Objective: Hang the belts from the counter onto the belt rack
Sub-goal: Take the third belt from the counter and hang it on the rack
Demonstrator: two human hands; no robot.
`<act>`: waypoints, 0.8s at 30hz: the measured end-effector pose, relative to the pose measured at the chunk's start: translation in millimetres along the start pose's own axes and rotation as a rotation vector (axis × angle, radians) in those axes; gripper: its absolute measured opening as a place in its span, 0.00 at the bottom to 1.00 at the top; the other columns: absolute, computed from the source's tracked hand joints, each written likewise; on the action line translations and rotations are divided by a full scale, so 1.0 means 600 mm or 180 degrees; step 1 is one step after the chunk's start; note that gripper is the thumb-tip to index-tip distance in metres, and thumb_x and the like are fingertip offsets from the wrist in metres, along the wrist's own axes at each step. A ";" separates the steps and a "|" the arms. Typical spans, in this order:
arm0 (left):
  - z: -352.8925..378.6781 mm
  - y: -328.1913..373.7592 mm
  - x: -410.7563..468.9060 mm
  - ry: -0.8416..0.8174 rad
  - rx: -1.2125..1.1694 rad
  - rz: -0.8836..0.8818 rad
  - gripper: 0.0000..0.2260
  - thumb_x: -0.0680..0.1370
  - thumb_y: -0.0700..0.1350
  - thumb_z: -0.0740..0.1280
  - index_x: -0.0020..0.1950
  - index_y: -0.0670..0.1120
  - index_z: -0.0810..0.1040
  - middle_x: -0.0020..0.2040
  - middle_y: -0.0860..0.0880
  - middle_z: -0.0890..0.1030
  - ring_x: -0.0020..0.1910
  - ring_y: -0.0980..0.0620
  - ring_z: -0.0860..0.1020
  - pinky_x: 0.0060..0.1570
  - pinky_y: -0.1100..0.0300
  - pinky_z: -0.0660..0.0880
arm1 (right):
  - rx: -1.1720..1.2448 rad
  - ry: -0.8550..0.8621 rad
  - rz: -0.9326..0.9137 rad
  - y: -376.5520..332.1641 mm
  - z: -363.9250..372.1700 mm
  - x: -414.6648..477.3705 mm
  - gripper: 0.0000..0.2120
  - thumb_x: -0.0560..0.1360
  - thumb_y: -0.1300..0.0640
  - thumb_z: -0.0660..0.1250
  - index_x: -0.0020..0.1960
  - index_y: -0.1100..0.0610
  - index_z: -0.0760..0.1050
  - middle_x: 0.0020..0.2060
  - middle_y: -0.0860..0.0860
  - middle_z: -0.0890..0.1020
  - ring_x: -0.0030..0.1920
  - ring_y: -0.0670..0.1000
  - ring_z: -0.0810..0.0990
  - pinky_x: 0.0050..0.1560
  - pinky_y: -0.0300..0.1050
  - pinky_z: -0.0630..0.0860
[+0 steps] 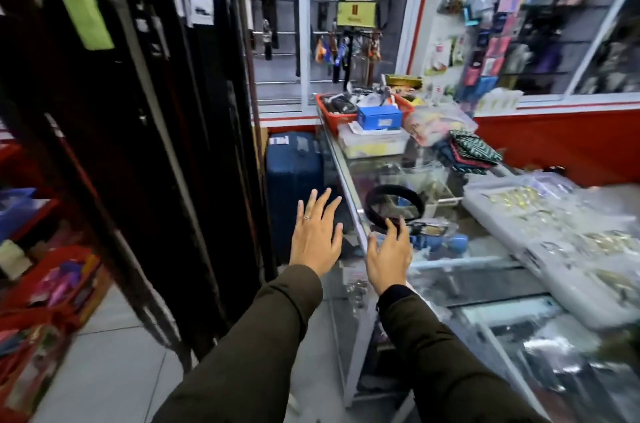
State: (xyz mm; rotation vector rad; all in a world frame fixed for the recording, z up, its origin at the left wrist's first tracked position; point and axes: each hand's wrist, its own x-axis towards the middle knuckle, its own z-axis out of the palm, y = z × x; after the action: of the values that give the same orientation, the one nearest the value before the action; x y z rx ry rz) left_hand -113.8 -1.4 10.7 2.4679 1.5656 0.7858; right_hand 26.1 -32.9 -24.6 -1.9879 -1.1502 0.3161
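A dark belt (391, 190) lies coiled in a loop on the glass counter (478, 270), its metal buckle (431, 228) at the near side. My right hand (388, 254) hovers open just in front of the coil, fingertips close to its near edge, holding nothing. My left hand (317, 234) is spread open to the left of the counter's edge, empty, with a ring on one finger. The belt rack (145, 111) fills the left side, hung with several long dark belts with tags.
A blue suitcase (294, 170) stands on the floor between rack and counter. On the counter sit clear plastic boxes (540, 215), a red basket (332, 114), a blue box (379, 116) and folded cloth (471, 152). Red bins (45, 284) stand at lower left.
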 end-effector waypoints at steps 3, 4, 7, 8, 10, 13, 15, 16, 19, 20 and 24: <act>0.029 0.017 0.023 -0.0363 -0.0132 0.0093 0.23 0.86 0.48 0.53 0.82 0.49 0.56 0.83 0.51 0.53 0.84 0.49 0.46 0.82 0.48 0.43 | 0.0680 -0.0083 0.0597 0.031 -0.011 0.021 0.25 0.82 0.57 0.61 0.75 0.66 0.64 0.76 0.63 0.65 0.77 0.61 0.63 0.74 0.51 0.58; 0.047 0.033 0.044 -0.0579 -0.0302 0.0128 0.23 0.86 0.46 0.53 0.82 0.49 0.56 0.84 0.51 0.53 0.83 0.49 0.46 0.82 0.49 0.43 | 0.0933 -0.0044 0.0897 0.046 -0.017 0.041 0.24 0.81 0.59 0.61 0.75 0.66 0.64 0.74 0.64 0.69 0.75 0.62 0.67 0.72 0.51 0.61; 0.092 0.078 0.108 -0.1224 -0.0837 0.0060 0.24 0.86 0.44 0.53 0.82 0.48 0.54 0.84 0.50 0.52 0.83 0.48 0.49 0.82 0.49 0.49 | 0.1521 0.0046 0.1546 0.090 -0.027 0.100 0.23 0.80 0.58 0.62 0.73 0.64 0.66 0.68 0.64 0.75 0.68 0.64 0.75 0.70 0.56 0.70; 0.106 0.092 0.130 -0.1365 -0.0868 0.0074 0.24 0.86 0.43 0.53 0.82 0.47 0.53 0.84 0.49 0.52 0.83 0.47 0.49 0.82 0.50 0.50 | 0.1619 -0.0033 0.1656 0.105 -0.030 0.118 0.21 0.80 0.56 0.62 0.71 0.64 0.68 0.65 0.65 0.77 0.65 0.65 0.77 0.69 0.60 0.72; 0.135 0.118 0.167 -0.1630 -0.0669 0.0147 0.25 0.85 0.40 0.53 0.82 0.45 0.52 0.84 0.46 0.53 0.83 0.46 0.50 0.81 0.50 0.50 | 0.1744 -0.0137 0.1811 0.125 -0.029 0.147 0.14 0.79 0.57 0.63 0.62 0.63 0.72 0.58 0.66 0.80 0.59 0.65 0.81 0.64 0.62 0.75; 0.171 0.145 0.202 -0.2084 -0.0203 0.0092 0.26 0.83 0.36 0.56 0.81 0.41 0.54 0.80 0.39 0.61 0.80 0.40 0.60 0.80 0.47 0.55 | 0.2272 0.0075 0.2010 0.136 -0.019 0.172 0.07 0.77 0.69 0.61 0.51 0.60 0.71 0.46 0.61 0.76 0.44 0.58 0.77 0.47 0.54 0.78; 0.190 0.153 0.211 -0.2172 0.0063 0.0040 0.23 0.82 0.38 0.58 0.79 0.40 0.62 0.76 0.38 0.68 0.75 0.38 0.67 0.76 0.47 0.61 | 0.2542 0.0138 0.2052 0.142 -0.013 0.183 0.12 0.75 0.76 0.59 0.51 0.61 0.70 0.46 0.58 0.73 0.41 0.53 0.73 0.41 0.49 0.75; 0.198 0.153 0.214 -0.2116 0.0144 0.0051 0.21 0.82 0.39 0.59 0.76 0.40 0.66 0.73 0.38 0.71 0.73 0.38 0.70 0.74 0.47 0.64 | 0.2663 0.0134 0.2098 0.145 -0.011 0.185 0.13 0.75 0.77 0.60 0.50 0.61 0.72 0.46 0.57 0.74 0.41 0.53 0.74 0.41 0.49 0.76; 0.212 0.149 0.212 -0.1838 0.0109 -0.0005 0.17 0.82 0.42 0.62 0.71 0.43 0.74 0.69 0.41 0.77 0.68 0.38 0.75 0.68 0.45 0.73 | 0.2830 0.0255 0.2166 0.153 -0.009 0.184 0.19 0.73 0.78 0.64 0.63 0.71 0.74 0.57 0.62 0.79 0.56 0.59 0.80 0.56 0.58 0.78; 0.214 0.147 0.209 -0.1749 0.0040 -0.0025 0.16 0.82 0.43 0.63 0.70 0.44 0.75 0.68 0.42 0.78 0.67 0.39 0.76 0.66 0.45 0.74 | 0.2821 0.0283 0.2172 0.153 -0.010 0.183 0.23 0.72 0.78 0.65 0.67 0.72 0.72 0.61 0.64 0.79 0.60 0.61 0.80 0.59 0.58 0.78; 0.209 0.132 0.188 -0.1324 -0.0477 -0.0128 0.15 0.81 0.45 0.65 0.68 0.46 0.78 0.64 0.44 0.82 0.65 0.41 0.78 0.62 0.48 0.76 | 0.3253 0.0186 0.2093 0.143 -0.025 0.171 0.28 0.74 0.77 0.66 0.73 0.71 0.65 0.68 0.66 0.75 0.60 0.62 0.79 0.59 0.55 0.78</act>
State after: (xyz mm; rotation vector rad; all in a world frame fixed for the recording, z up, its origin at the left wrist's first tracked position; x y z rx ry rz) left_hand 47.9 82.1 -27.5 2.2940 1.3461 0.3364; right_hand 144.3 20.3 -61.4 -1.3399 -0.1335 0.9493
